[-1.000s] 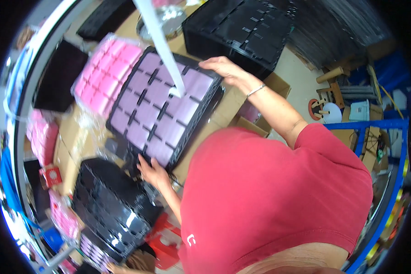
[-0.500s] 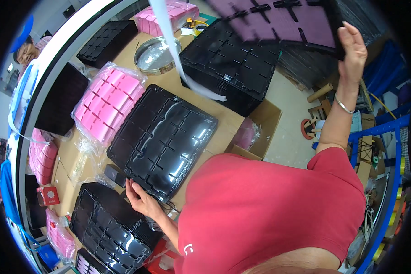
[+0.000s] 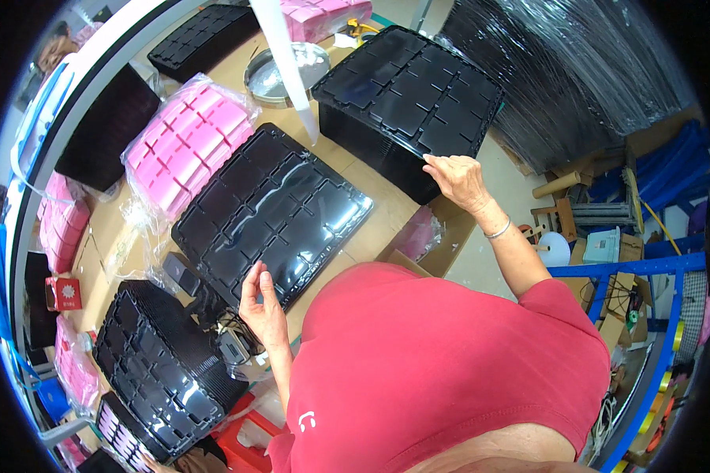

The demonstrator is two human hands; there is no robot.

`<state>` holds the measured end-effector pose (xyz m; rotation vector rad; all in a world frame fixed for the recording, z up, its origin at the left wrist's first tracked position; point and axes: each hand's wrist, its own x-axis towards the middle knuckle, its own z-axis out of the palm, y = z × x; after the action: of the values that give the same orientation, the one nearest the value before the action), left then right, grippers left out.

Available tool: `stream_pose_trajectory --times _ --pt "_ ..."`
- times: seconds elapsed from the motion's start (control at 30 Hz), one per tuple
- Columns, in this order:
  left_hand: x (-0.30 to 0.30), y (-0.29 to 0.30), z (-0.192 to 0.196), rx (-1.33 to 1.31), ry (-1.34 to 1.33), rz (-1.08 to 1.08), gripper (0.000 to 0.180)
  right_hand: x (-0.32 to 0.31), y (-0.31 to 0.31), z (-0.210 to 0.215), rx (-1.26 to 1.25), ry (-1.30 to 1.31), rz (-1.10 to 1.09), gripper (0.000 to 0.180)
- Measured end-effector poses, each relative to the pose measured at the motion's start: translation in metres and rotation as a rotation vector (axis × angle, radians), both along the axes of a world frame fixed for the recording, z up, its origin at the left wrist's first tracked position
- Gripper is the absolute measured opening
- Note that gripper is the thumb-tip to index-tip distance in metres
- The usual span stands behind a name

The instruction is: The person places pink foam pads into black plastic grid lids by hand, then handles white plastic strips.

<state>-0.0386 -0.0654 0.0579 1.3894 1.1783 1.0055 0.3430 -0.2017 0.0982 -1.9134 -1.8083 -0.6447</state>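
Lowered from its raised place half a second ago, the right hand (image 3: pixel 459 183) has come down to the large black stack (image 3: pixel 367 146), and the lilac-panelled tray it held then no longer shows in it. Seen from the head camera, this hand is closed in a pinch, thumb and bent fingers drawn together on the rim of the top tray (image 3: pixel 426 83), at the corner nearest the person; a thin bracelet (image 3: pixel 497 230) circles its wrist. Meanwhile the left hand (image 3: pixel 264 311) has shifted inward, so that its fingers now overlap the near edge of the shiny black front tray (image 3: pixel 292 213). It grasps nothing: the fingers lie close together, slightly bent, with the thumb a little apart, and whether the tips touch the plastic cannot be told. That tray lies on the brown table surface (image 3: pixel 359 180), between the large stack and a pink stack (image 3: pixel 189 150) in clear wrap. A white strip (image 3: pixel 280 47) hangs down over its far side, in front of a round metal pan (image 3: pixel 264 83). Left of the left hand stand a small dark box (image 3: pixel 181 273) and another black stack (image 3: pixel 158 363). Below the right hand is an open cardboard box (image 3: pixel 454 236).
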Motion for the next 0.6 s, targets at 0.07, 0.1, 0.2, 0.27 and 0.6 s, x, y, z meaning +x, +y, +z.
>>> stream_pose_trajectory --times 0.07,0.1,0.2,0.27,0.6 --pt "0.001 -0.003 0.001 -0.027 -0.013 0.002 0.027 0.000 0.004 -0.004 -0.014 0.019 -0.101 0.016" --pt "0.000 -0.005 0.001 -0.033 -0.009 0.014 0.027 0.000 0.004 -0.001 -0.053 0.053 -0.138 0.017" --pt "-0.004 -0.009 0.000 0.002 0.017 0.058 0.025 -0.005 0.008 0.003 -0.092 0.061 -0.174 0.018" --pt "-0.007 -0.012 0.002 -0.006 0.028 0.089 0.025 -0.007 0.006 0.004 -0.097 0.060 -0.164 0.020" --pt "-0.015 -0.021 -0.001 -0.044 0.015 0.146 0.024 0.006 0.006 0.009 -0.185 -0.017 -0.210 0.022"
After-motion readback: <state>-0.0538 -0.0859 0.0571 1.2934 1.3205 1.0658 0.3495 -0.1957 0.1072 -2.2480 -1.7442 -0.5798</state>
